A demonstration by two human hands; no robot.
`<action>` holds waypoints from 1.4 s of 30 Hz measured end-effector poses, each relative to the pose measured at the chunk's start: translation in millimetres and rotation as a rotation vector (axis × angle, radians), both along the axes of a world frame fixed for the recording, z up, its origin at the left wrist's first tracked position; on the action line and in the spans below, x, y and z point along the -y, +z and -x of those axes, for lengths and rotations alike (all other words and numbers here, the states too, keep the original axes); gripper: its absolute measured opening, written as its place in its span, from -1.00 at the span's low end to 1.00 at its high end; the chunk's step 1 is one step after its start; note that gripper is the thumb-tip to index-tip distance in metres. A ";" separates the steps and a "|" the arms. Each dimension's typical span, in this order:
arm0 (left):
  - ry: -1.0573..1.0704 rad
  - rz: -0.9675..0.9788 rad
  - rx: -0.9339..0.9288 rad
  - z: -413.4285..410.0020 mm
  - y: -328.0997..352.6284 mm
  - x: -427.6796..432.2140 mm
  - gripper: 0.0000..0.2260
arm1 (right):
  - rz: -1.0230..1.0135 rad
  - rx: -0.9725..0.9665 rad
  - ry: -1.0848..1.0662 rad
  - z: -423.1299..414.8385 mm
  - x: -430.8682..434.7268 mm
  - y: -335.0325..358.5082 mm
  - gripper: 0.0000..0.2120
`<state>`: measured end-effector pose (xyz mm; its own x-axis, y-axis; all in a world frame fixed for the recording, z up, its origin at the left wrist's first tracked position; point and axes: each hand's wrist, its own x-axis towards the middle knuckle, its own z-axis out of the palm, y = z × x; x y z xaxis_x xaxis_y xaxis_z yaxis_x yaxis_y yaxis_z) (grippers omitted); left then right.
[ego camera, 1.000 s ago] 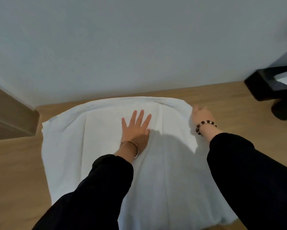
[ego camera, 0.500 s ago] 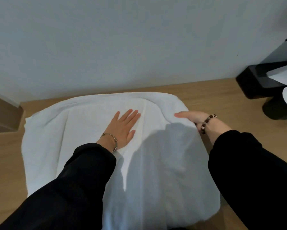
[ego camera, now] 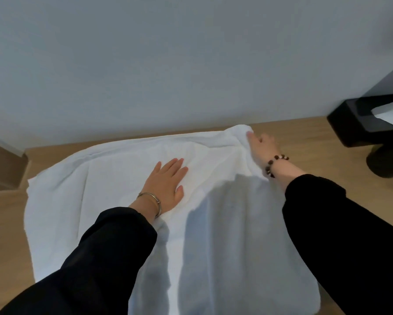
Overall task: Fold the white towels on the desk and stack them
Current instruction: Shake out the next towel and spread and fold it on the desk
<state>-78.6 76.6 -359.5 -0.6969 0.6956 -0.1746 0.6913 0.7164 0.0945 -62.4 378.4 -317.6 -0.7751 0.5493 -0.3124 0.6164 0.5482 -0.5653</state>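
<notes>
Dim, soft, wide-angle view; arm shadows across the towel [ego camera: 225,235].

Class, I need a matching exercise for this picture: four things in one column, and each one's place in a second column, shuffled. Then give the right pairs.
Things:
1. left hand
2. right hand
3. white towel
4. black box

Places:
A. at the towel's far right corner
B. spread on the wooden desk
C. flat on the towel's middle
D. on the desk's right side, near the wall

Pairs: 1-C, 2-A, 3-B, 4-D.
</notes>
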 end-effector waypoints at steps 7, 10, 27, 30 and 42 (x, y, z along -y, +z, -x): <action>0.552 -0.196 0.079 0.0 21.0 -78.5 -0.52 | 0.057 0.258 0.052 -39.1 -22.6 25.3 -0.55; 0.583 -0.052 0.134 -1.1 18.1 -89.1 -0.43 | 0.553 0.270 0.050 -40.4 -18.5 28.4 -0.58; -0.023 -0.040 -0.114 -15.3 -1.8 -82.1 -0.45 | 1.017 0.070 -0.370 -35.2 -87.4 8.9 -0.76; -0.041 -0.024 -0.108 -14.1 -1.8 -83.3 -0.45 | 0.399 0.126 -0.300 -14.7 -107.7 12.7 -0.53; 0.006 -0.008 -0.053 -8.6 -2.3 -85.2 -0.41 | 0.385 -0.221 -0.134 -3.4 -36.2 16.6 -0.72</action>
